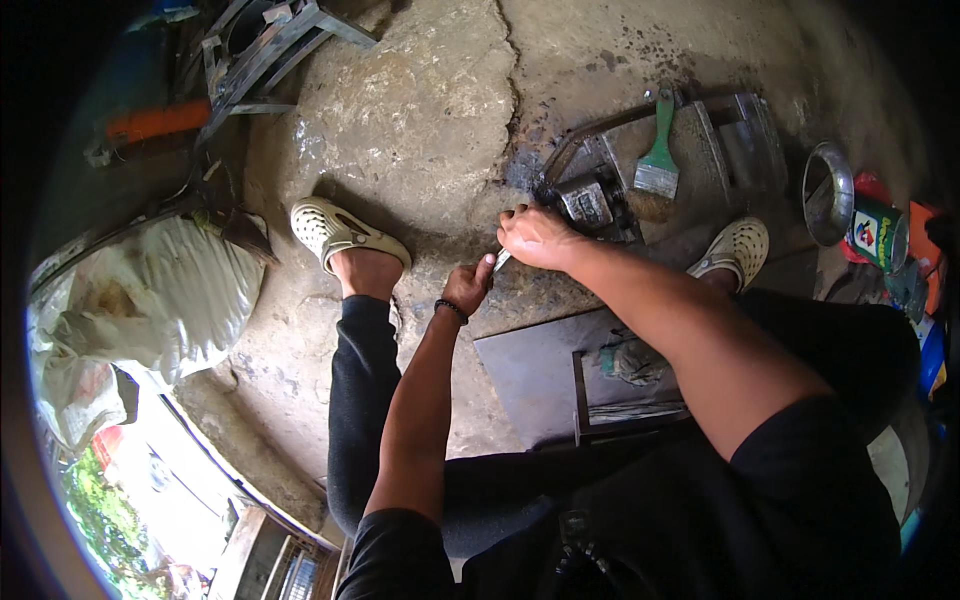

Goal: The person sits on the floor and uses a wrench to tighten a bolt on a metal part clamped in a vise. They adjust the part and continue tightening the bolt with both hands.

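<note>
A dark metal frame (640,160) lies on the concrete floor (420,110). At its near-left corner the right hand (538,237) and left hand (467,284) both grip a thin pale blade (501,261). Short, steady strokes there seem best. A green paintbrush (656,160) rests on the frame.

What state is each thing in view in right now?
left hand: closed on a small light object.
right hand: closed, gripping the same object's other end.
green-handled brush: lying on the metal frame, unheld.
paint can: on its side.
metal funnel: tipped sideways.
white sack: slumped, full.
</note>
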`<state>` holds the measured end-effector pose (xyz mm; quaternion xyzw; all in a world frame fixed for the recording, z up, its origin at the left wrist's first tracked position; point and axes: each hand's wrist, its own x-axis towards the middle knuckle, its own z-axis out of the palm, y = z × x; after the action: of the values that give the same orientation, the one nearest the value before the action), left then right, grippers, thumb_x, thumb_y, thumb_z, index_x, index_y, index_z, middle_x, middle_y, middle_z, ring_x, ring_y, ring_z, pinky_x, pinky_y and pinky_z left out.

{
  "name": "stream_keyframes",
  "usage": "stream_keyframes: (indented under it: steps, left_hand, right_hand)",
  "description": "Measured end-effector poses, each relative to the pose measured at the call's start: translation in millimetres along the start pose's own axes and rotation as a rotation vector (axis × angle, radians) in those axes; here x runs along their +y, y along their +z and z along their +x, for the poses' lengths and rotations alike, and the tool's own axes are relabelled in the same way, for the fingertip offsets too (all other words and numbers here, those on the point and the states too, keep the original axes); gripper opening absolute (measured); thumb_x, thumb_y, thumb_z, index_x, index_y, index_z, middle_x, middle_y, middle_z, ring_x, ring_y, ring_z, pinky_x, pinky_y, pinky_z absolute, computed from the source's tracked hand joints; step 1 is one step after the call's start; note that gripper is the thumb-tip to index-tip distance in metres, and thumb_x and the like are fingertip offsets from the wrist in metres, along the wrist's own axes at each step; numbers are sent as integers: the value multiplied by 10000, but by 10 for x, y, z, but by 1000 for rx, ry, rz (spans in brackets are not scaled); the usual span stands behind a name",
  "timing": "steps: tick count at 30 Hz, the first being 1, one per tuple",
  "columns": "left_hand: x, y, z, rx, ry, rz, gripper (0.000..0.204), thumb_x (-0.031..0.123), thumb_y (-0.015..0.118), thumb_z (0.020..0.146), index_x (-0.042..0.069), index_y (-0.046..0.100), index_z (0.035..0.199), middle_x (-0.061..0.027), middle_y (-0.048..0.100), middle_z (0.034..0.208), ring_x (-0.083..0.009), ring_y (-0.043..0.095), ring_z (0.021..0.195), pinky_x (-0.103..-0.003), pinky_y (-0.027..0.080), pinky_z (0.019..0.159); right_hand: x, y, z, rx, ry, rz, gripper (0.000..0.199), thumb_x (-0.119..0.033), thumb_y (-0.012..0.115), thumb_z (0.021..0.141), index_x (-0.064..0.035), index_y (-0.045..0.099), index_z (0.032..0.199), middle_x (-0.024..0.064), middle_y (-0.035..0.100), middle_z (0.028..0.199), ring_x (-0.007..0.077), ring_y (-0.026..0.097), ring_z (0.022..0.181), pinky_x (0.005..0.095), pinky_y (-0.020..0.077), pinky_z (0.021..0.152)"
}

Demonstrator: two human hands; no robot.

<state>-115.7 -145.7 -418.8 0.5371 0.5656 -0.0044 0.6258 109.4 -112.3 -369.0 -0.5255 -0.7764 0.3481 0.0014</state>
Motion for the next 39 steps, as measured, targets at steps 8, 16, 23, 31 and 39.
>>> stream_keyframes:
  steps: [8,16,23,31,39]
  left_hand:
    - [64,52,-83,52,73,107,676,555,489,1006,-14,523,644,-31,459,562,-150,417,576,-367,389,555]
    - [39,18,-31,-33,59,117,754,659,475,959,-41,608,713,-135,507,573,-229,462,586,-413,453,617]
    - [587,-300,-168,-310,-280,-3,862,801,444,875,-15,627,668,-109,556,530,-199,572,458,-346,466,486]
    - [1243,-518,-542,203,237,1033,211,341,637,926,136,608,966,-109,671,846,-318,700,813,-453,562,685]
    - [908,-551,-457,341,561,1094,130,271,625,927,145,610,955,-91,652,814,-297,690,739,-430,556,591]
  right_hand:
    - [29,-4,-10,-84,-121,-143,213,-143,508,903,10,631,986,194,637,1030,361,671,934,462,553,793]
    - [10,-72,-29,31,-141,-101,209,-103,531,860,9,668,970,211,689,964,338,704,879,447,577,749]
    - [60,-211,245,-540,-100,-81,284,-145,620,763,36,719,959,212,710,1016,359,694,945,450,553,848]
    - [301,-85,799,-1151,131,505,303,-341,733,779,-53,664,841,62,617,736,238,567,635,415,475,604]
    - [-88,-164,-133,48,-73,-43,456,-316,723,855,-64,578,1206,220,647,1067,376,656,1036,500,519,885]
